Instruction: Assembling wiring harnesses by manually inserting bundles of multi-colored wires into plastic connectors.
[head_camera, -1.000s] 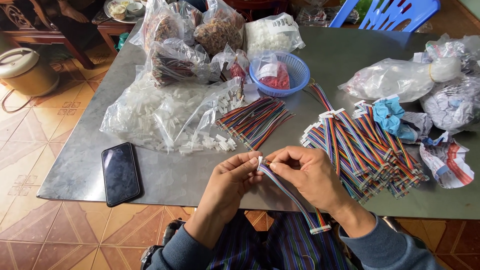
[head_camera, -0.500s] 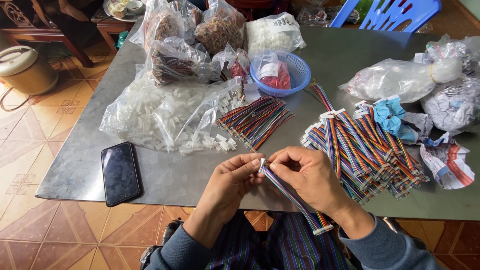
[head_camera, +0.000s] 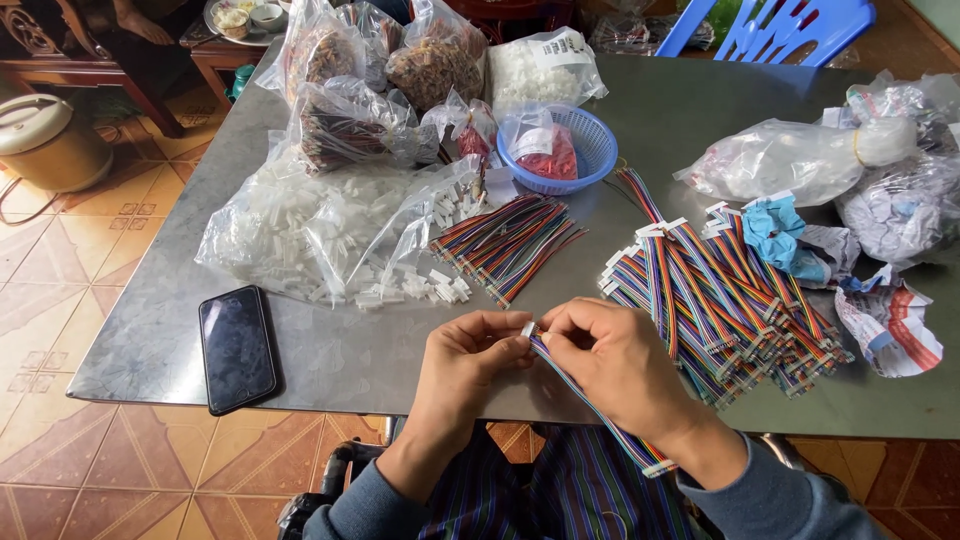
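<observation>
My left hand (head_camera: 468, 362) and my right hand (head_camera: 612, 362) meet over the near edge of the grey metal table (head_camera: 690, 110). Both pinch the upper end of a multicoloured ribbon cable (head_camera: 598, 412), where a small white connector (head_camera: 527, 329) sits between the fingertips. The cable runs down to the right past my right wrist and ends in another white connector. A loose pile of cables without end connectors (head_camera: 508, 243) lies just beyond my hands. A bigger heap of finished-looking cables (head_camera: 722, 290) lies to the right.
An open clear bag of white plastic connectors (head_camera: 320, 225) spills toward the middle. A black phone (head_camera: 236, 347) lies at the near left. A blue basket (head_camera: 560, 148), several filled plastic bags (head_camera: 800, 160), crumpled paper and a blue chair (head_camera: 790, 25) sit farther back.
Both hands stay on the cable's upper end with only slight finger movement. Nothing else has shifted.
</observation>
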